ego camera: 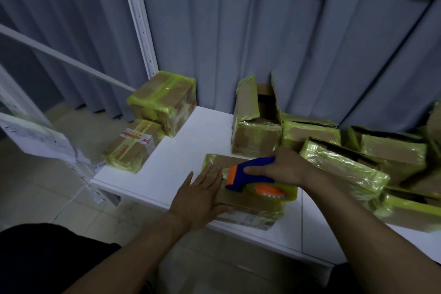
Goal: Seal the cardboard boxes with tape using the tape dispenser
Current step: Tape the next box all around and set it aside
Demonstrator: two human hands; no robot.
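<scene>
A flat cardboard box [241, 207] with yellowish tape on it lies near the front edge of the white table [171, 162]. My left hand [200, 196] lies flat on the box's left part, fingers straight. My right hand [284, 167] grips the blue handle of the tape dispenser [250, 174], whose orange front and yellow tape roll [276, 193] rest on the box top.
Two taped boxes [164, 102] [133, 145] are stacked at the table's left back corner. An open box [257, 124] stands behind the dispenser. Several taped and open boxes [346, 167] pile up at the right. A white shelf post [138, 16] and grey curtain stand behind.
</scene>
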